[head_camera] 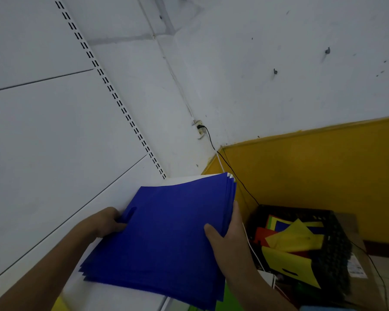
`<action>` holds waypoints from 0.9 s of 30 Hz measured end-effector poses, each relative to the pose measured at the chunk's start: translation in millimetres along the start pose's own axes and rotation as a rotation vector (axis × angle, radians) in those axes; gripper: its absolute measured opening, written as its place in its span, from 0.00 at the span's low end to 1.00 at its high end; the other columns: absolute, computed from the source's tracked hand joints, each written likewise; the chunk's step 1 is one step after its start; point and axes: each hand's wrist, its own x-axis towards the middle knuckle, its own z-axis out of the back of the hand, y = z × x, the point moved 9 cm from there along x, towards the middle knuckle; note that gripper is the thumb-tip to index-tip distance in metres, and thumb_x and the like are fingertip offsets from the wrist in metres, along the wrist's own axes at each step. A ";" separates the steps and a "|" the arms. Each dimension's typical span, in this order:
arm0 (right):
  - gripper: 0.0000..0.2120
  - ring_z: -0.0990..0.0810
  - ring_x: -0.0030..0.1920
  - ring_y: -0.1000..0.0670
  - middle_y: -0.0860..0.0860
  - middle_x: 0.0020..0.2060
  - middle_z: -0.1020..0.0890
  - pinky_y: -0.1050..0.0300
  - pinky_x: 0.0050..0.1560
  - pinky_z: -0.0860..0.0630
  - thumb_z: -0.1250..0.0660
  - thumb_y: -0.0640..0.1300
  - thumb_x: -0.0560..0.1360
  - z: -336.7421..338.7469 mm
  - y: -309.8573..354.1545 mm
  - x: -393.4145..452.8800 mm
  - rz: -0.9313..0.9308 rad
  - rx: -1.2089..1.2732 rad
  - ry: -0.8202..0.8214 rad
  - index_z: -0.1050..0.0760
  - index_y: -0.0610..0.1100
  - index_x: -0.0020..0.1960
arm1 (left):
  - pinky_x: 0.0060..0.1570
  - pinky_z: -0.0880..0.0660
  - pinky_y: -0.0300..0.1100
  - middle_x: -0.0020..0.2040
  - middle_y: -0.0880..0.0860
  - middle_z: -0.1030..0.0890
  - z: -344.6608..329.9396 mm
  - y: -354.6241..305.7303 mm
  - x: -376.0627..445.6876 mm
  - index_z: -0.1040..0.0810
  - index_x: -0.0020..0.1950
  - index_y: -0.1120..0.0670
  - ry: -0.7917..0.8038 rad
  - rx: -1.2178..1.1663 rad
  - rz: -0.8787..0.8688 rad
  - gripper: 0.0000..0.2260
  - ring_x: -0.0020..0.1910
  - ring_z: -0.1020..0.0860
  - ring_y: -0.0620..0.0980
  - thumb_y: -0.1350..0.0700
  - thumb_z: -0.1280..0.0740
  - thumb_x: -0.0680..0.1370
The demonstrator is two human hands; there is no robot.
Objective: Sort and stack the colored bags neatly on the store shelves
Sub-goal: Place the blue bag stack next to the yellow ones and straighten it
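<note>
Squaring a stack of blue bags [164, 241] on the white shelf [126, 292]: left hand [106, 221] pinches its 9 o'clock edge, right hand [225, 234] clasps the 3 o'clock edge. Next, align edges, then fetch more from the black crate [332, 250] at 4 o'clock.

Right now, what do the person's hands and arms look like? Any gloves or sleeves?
Both hands are bare: no gloves, rings or watch on the left hand or the right hand. No sleeves show on either forearm. Nothing is worn on what we can see.
</note>
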 end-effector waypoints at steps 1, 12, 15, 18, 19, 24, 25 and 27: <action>0.39 0.35 0.59 0.60 0.55 0.73 0.40 0.65 0.54 0.32 0.36 0.41 0.77 -0.1 1.3 -0.1 0.009 -0.005 -0.004 0.59 0.53 0.77 | 0.41 0.25 0.39 0.48 0.54 0.19 0.1 -1.5 -0.5 0.22 0.53 0.58 0.005 0.013 -0.003 0.08 0.44 0.20 0.50 0.56 0.35 0.77; 0.38 0.33 0.62 0.58 0.55 0.73 0.39 0.64 0.56 0.30 0.35 0.41 0.77 -2.8 0.1 3.8 0.045 -0.003 -0.003 0.56 0.54 0.77 | 0.43 0.22 0.42 0.52 0.56 0.21 0.8 -4.0 7.3 0.26 0.58 0.58 0.063 0.040 -0.002 0.12 0.48 0.21 0.52 0.61 0.35 0.75; 0.38 0.35 0.62 0.59 0.56 0.73 0.40 0.62 0.58 0.31 0.35 0.41 0.77 1.0 -0.1 2.2 0.039 0.018 -0.020 0.56 0.54 0.77 | 0.45 0.21 0.44 0.52 0.56 0.22 -0.6 -1.1 9.0 0.25 0.56 0.58 0.096 0.030 0.028 0.10 0.50 0.21 0.54 0.59 0.34 0.76; 0.39 0.36 0.65 0.57 0.56 0.74 0.41 0.57 0.63 0.32 0.35 0.41 0.77 4.2 1.7 1.8 0.048 0.017 -0.034 0.56 0.55 0.77 | 0.43 0.23 0.41 0.50 0.55 0.23 -1.8 -7.6 8.7 0.26 0.51 0.58 0.118 0.061 0.025 0.06 0.48 0.22 0.53 0.58 0.34 0.76; 0.39 0.35 0.66 0.56 0.56 0.74 0.41 0.55 0.64 0.32 0.35 0.42 0.76 4.3 2.2 1.7 0.049 0.013 -0.035 0.56 0.55 0.77 | 0.43 0.22 0.41 0.50 0.55 0.23 -2.3 -11.2 8.6 0.27 0.52 0.57 0.123 0.079 0.021 0.06 0.49 0.22 0.53 0.59 0.34 0.76; 0.38 0.31 0.65 0.54 0.57 0.71 0.37 0.52 0.63 0.27 0.35 0.41 0.76 2.5 0.5 -0.2 0.044 0.015 -0.012 0.54 0.56 0.76 | 0.51 0.24 0.43 0.58 0.56 0.26 -0.2 -20.8 10.2 0.32 0.61 0.58 0.030 0.181 0.020 0.17 0.53 0.24 0.52 0.61 0.33 0.74; 0.37 0.30 0.64 0.54 0.56 0.71 0.36 0.51 0.63 0.26 0.35 0.41 0.76 3.1 -0.8 -0.4 0.042 0.021 -0.007 0.53 0.56 0.76 | 0.52 0.24 0.43 0.58 0.56 0.26 -0.2 -20.5 11.0 0.31 0.62 0.59 0.013 0.188 0.022 0.17 0.53 0.24 0.53 0.61 0.33 0.74; 0.36 0.27 0.62 0.55 0.56 0.69 0.33 0.50 0.60 0.24 0.35 0.40 0.76 5.4 -5.0 0.3 0.030 0.042 0.002 0.51 0.57 0.76 | 0.50 0.24 0.43 0.56 0.56 0.25 0.5 -18.5 11.5 0.29 0.60 0.58 -0.008 0.187 0.025 0.14 0.51 0.24 0.52 0.62 0.35 0.75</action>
